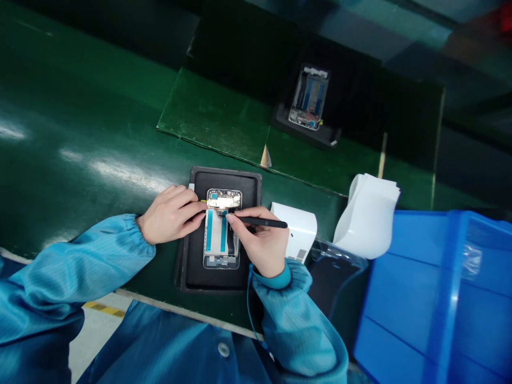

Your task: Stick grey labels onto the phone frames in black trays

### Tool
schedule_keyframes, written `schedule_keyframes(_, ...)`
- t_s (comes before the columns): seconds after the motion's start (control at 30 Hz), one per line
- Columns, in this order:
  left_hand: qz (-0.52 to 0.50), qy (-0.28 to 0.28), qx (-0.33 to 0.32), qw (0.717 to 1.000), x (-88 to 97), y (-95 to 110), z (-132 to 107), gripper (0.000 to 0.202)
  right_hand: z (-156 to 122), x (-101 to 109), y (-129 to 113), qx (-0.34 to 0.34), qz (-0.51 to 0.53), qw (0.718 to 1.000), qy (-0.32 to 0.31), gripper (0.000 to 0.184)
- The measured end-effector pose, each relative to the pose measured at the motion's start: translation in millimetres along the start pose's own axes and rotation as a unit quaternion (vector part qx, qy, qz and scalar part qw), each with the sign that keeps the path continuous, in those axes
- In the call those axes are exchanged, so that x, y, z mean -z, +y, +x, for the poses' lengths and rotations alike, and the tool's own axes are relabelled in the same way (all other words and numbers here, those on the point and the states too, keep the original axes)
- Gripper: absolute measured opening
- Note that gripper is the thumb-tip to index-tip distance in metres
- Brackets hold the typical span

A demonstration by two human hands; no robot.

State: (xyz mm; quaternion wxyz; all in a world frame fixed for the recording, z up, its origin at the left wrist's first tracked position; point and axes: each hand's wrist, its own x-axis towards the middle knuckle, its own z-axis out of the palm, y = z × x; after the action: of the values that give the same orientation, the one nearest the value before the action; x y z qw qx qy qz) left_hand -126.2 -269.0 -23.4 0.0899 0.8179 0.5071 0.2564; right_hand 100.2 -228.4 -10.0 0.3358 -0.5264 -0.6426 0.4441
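An opened phone frame with blue strips and an exposed circuit board at its top lies in a black tray on the green belt. My left hand rests at the frame's upper left edge, fingers curled against it. My right hand pinches a thin black tool, its tip touching the frame just below the board.
A second opened phone frame sits in a black tray further up the belt. A white box and curled white sheets lie to the right. Beside them stands a blue bin. Near it is a black item in clear plastic.
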Motion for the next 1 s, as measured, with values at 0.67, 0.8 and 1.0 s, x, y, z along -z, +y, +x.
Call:
schedule_keyframes(0.67,0.005,0.005,-0.008,1.000,0.5,0.4,0.8,0.017,0.0,-0.2,1.6,0.001,-0.001,1.000,-0.002,0.012)
schedule_keyframes(0.8,0.005,0.009,-0.012,1.000,0.7,0.5,1.3,0.016,0.3,-0.1,0.7,0.004,-0.004,1.000,-0.002,0.011)
schedule_keyframes(1.0,0.004,0.008,-0.009,1.000,0.5,0.6,0.6,0.016,0.3,0.0,-1.0,0.003,-0.007,1.000,-0.001,0.011)
